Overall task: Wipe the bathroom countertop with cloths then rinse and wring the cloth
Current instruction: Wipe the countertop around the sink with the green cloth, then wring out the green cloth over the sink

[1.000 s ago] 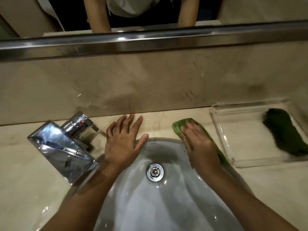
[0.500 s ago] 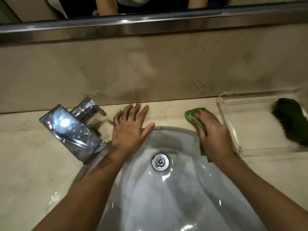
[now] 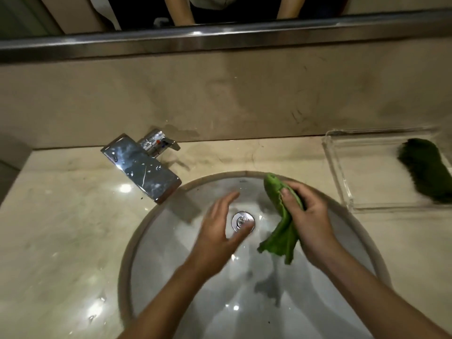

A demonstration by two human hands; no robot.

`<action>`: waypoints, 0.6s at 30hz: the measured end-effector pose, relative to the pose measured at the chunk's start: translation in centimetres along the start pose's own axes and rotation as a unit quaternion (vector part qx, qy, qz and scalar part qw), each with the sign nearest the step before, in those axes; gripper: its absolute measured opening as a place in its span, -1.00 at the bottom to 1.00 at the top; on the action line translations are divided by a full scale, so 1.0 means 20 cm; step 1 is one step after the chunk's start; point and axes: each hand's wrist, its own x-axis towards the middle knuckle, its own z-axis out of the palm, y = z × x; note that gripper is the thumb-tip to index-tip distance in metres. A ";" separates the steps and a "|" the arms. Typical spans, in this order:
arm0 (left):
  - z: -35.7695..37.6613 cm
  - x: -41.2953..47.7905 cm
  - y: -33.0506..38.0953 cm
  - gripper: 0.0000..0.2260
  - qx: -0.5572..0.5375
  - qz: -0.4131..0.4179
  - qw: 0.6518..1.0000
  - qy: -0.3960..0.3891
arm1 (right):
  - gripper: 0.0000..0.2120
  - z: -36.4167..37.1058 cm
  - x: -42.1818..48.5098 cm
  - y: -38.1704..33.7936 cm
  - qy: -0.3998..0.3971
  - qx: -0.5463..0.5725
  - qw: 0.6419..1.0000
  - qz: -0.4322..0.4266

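Head cam: wet beige marble counter (image 3: 61, 231), round sink (image 3: 244, 302), chrome tap (image 3: 141, 165) back left, clear tray (image 3: 342, 172) right holding dark cloth (image 3: 425, 167). Left hand (image 3: 220, 231) loose, fingers straight, over drain (image 3: 242, 220), holding nothing. Right hand (image 3: 308, 216) grips green cloth (image 3: 283, 223) above basin, cloth dangling.
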 end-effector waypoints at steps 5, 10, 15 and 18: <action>0.05 -0.12 0.07 -0.17 -0.295 -0.167 0.923 -0.183 | -0.84 0.14 -0.18 0.01 -0.071 0.178 0.967 0.165; -0.01 -0.17 0.06 -0.59 -0.247 -0.165 0.943 -0.147 | -0.67 0.12 -0.24 0.01 -0.165 0.236 0.944 0.162; -0.09 -0.25 -0.06 -0.61 -0.020 0.025 0.994 -0.105 | -0.34 0.03 -0.16 -0.04 -0.207 0.076 0.945 0.240; -0.12 -0.23 -0.07 -0.54 0.118 0.151 0.975 -0.109 | -0.47 0.06 -0.13 -0.07 -0.336 -0.060 0.876 0.341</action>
